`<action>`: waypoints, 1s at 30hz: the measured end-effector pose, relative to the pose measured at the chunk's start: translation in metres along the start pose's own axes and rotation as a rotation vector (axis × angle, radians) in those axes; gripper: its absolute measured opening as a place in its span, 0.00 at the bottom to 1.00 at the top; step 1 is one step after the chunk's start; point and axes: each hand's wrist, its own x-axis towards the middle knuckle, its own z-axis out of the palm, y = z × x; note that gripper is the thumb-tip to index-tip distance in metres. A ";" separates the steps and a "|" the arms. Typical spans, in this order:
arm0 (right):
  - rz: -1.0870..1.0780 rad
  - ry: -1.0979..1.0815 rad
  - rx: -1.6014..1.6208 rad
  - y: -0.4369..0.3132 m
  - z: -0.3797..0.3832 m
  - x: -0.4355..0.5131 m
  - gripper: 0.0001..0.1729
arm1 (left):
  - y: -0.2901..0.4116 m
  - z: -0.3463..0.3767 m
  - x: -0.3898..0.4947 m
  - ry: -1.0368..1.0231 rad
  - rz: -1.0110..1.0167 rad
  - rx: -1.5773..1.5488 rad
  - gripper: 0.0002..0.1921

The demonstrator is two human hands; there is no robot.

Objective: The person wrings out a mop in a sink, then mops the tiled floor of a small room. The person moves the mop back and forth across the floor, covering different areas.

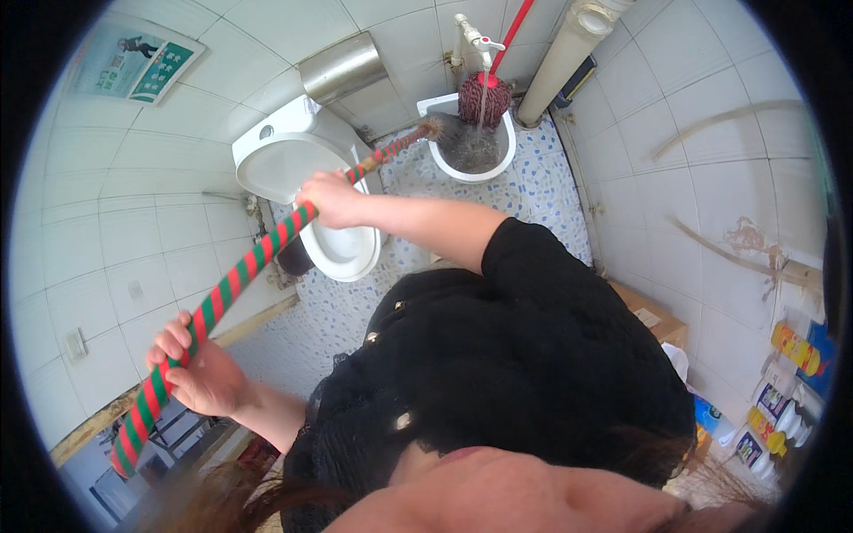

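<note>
My left hand (206, 373) grips the lower end of a long handle (256, 256) striped in red and green. Farther up the same handle, my right hand (333, 200) is closed around it, in front of the toilet. The handle slants to a mop whose dark grey strands (450, 131) rest in a white mop sink (472, 178). Murky water (472, 158) lies in this sink. A white tap (485, 44) runs a stream of water past a second mop's maroon head (481, 103), which leans inside the sink with a red handle (513, 33).
A white toilet (346, 263) with its lid raised stands left of the sink. Behind it are a metal wall box (343, 66) and a thick drainpipe (566, 56) in the corner. Several bottles (766, 426) and a cardboard box (646, 313) line the right wall.
</note>
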 end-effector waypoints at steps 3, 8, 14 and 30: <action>-0.084 -0.287 0.036 -0.014 0.024 0.006 0.17 | 0.010 -0.031 -0.032 0.172 0.007 0.053 0.16; -0.230 -0.478 0.174 -0.050 0.046 -0.008 0.14 | 0.041 -0.066 -0.064 0.470 0.074 0.225 0.17; -0.275 -0.634 0.161 -0.059 0.040 -0.054 0.13 | 0.057 -0.073 -0.076 0.586 0.132 0.229 0.11; -0.114 -0.278 -0.112 0.060 -0.123 -0.083 0.12 | -0.022 0.037 -0.017 0.112 0.032 0.221 0.17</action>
